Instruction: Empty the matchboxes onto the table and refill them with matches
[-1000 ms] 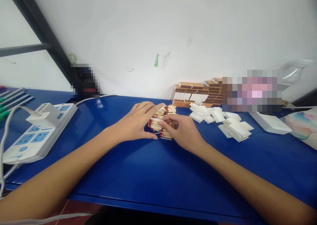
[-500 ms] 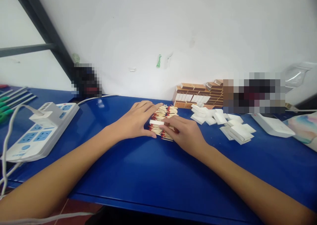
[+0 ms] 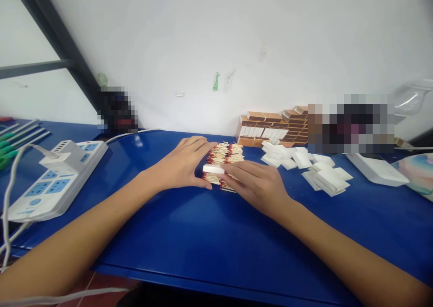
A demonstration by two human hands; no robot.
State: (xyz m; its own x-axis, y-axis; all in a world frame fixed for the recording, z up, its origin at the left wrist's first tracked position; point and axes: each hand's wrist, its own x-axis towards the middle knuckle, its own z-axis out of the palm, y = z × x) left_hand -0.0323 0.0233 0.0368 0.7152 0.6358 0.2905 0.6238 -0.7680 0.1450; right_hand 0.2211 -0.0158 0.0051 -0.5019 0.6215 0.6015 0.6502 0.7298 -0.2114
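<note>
Red-tipped matches (image 3: 218, 153) lie piled in bundles on the blue table, at the centre of the view. My right hand (image 3: 259, 180) pinches a small white matchbox tray (image 3: 213, 169) between thumb and fingers, over the front part of the pile. Part of the tray is hidden by the fingers, and so is its inside. My left hand (image 3: 184, 162) rests along the left side of the matches, thumb and fingers spread apart, holding nothing.
Brown matchboxes (image 3: 294, 129) are stacked against the wall, with several white trays (image 3: 326, 176) scattered before them. A white box (image 3: 377, 169) lies at the right. On the left is a power strip (image 3: 57, 180) with a white cable. The blue table's (image 3: 189, 239) front edge runs below my arms.
The white tray has tilted and shifted slightly left in my right hand, showing more of its face. My right fingers stretch further over it. The left hand stays nearly in place.
</note>
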